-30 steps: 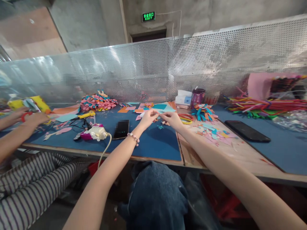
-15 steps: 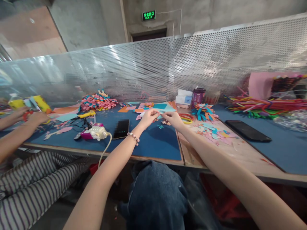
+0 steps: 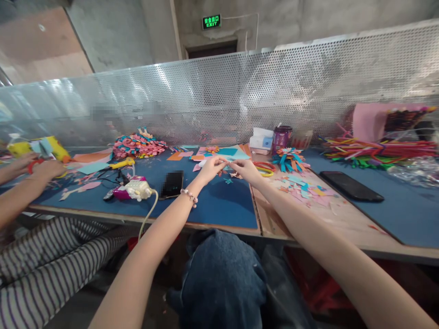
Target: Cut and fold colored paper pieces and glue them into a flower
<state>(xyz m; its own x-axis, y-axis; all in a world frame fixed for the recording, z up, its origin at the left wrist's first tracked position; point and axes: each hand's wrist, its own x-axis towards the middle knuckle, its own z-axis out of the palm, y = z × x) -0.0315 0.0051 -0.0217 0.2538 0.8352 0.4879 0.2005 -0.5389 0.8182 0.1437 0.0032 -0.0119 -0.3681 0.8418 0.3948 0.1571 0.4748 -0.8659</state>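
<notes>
With left hand (image 3: 210, 170) and right hand (image 3: 247, 171) fingertips close together, cannot tell whether grasping
Just beyond teal scrap (image 3: 227, 181), likely light, easily creased, best held by edges

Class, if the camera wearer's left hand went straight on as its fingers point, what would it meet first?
Most likely the right hand, which faces the left hand almost tip to tip; whether they touch, or hold something small between them, is hard to tell.
</notes>
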